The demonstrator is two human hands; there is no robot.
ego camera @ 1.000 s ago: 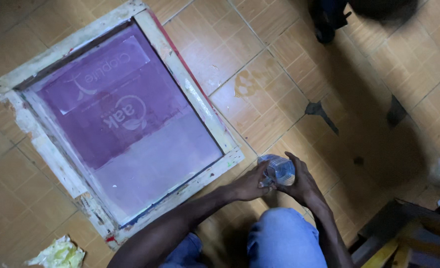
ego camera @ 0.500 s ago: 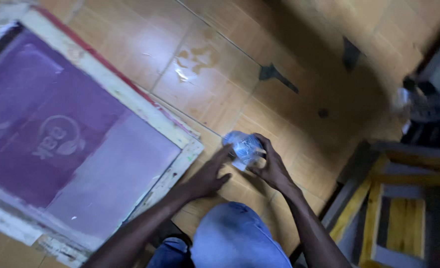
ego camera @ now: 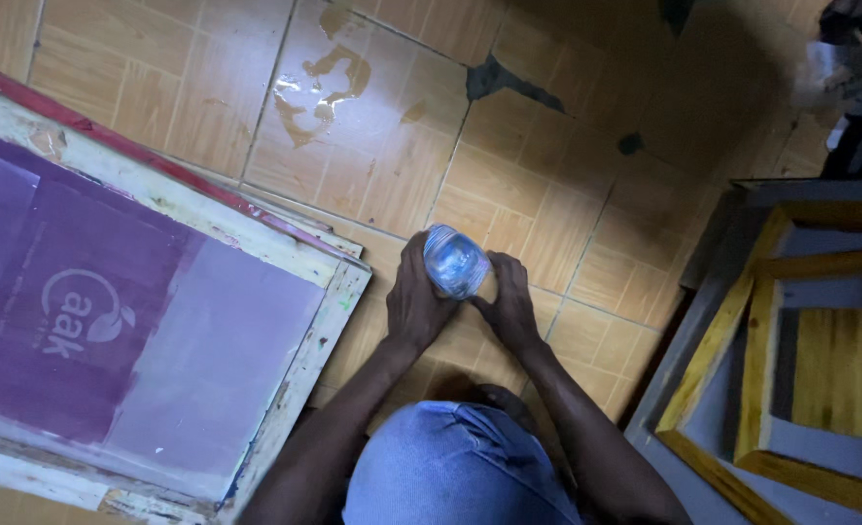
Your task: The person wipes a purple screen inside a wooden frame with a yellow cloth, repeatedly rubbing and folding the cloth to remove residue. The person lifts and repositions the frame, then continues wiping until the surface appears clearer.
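Tan tiled floor (ego camera: 567, 243) under wood-framed purple screen (ego camera: 158, 331); both hands' fingers (ego camera: 413, 267) around clear bottle (ego camera: 455, 261)

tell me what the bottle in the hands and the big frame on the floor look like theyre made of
The bottle looks like clear, thin plastic: see-through, glinting bluish. The frame looks like bare wood, worn and paint-stained, holding a purple coated mesh, probably fabric. The floor looks like glossy ceramic tile, with grout lines and shine.

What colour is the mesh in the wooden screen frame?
Purple mesh, darker left, paler right, in the head view.
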